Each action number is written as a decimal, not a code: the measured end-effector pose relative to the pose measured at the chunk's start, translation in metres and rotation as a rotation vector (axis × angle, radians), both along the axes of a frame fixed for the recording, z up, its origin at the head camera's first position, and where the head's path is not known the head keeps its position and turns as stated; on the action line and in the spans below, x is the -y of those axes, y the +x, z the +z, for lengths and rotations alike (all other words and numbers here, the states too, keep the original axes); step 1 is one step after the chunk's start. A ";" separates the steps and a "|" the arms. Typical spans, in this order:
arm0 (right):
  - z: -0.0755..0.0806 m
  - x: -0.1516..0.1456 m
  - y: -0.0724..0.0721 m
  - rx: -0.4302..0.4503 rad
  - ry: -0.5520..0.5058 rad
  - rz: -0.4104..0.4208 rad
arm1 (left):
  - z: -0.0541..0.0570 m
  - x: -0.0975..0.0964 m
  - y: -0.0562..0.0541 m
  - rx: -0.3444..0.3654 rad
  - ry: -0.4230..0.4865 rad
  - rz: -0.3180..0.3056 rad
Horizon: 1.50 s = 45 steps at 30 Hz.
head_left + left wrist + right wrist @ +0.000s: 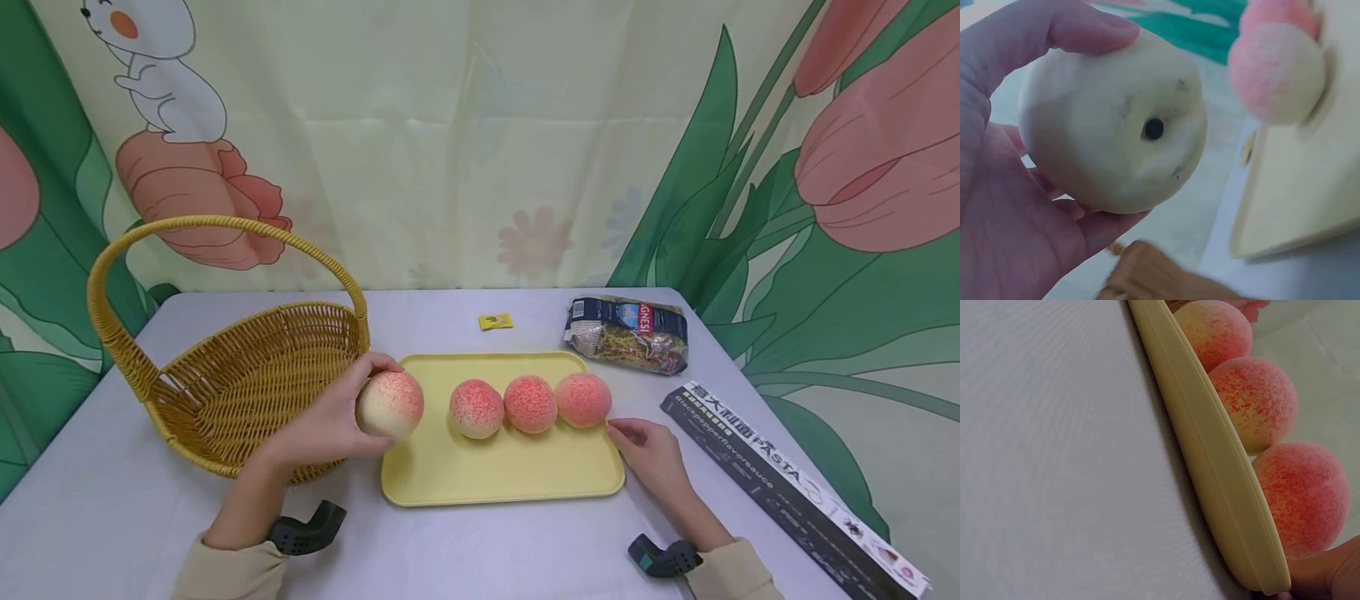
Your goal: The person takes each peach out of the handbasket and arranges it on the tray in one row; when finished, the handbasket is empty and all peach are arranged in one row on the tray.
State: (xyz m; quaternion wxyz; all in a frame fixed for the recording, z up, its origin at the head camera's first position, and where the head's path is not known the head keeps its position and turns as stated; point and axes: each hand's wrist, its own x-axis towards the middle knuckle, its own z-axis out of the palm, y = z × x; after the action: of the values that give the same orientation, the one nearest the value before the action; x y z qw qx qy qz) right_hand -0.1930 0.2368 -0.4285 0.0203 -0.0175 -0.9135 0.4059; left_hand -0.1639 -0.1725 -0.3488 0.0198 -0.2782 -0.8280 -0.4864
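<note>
My left hand [330, 425] grips a pale peach [393, 406] with a pink blush, held between the basket and the left end of the tray. In the left wrist view, the peach's cream underside [1104, 119] shows a small dark hole. A yellow tray [502, 477] bears three pink peaches in a row: a left one [476, 409], a middle one [531, 404] and a right one [583, 400]. At the tray's right edge my right hand [654, 460] pinches the rim [1266, 550], beside the right peach; its fingertips are partly hidden.
A wicker basket [255, 383] with a tall arched handle stands at the left, close to my left forearm. Behind the tray lie a small yellow packet [496, 322] and a bag of pasta [628, 335]. A long black pasta box [787, 487] lies slanted at the right.
</note>
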 end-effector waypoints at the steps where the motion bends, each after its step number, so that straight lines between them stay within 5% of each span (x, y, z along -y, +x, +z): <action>1: 0.000 0.000 0.000 -0.001 0.000 0.000 | -0.002 -0.004 0.000 0.010 0.001 -0.007; 8: -0.001 0.000 0.000 0.002 0.008 -0.005 | -0.017 -0.026 -0.001 0.089 -0.043 -0.023; 25: 0.001 0.002 0.001 0.014 0.012 -0.016 | -0.046 -0.037 -0.005 0.084 -0.126 0.046; 45: 0.000 0.002 0.000 0.011 0.013 -0.014 | -0.023 -0.031 0.008 0.106 -0.278 0.047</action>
State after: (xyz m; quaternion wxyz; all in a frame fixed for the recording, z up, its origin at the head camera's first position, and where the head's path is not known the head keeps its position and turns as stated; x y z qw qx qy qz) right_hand -0.1928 0.2351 -0.4282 0.0184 -0.0258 -0.9162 0.3995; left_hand -0.1560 -0.1419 -0.3717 -0.0510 -0.2325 -0.8936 -0.3805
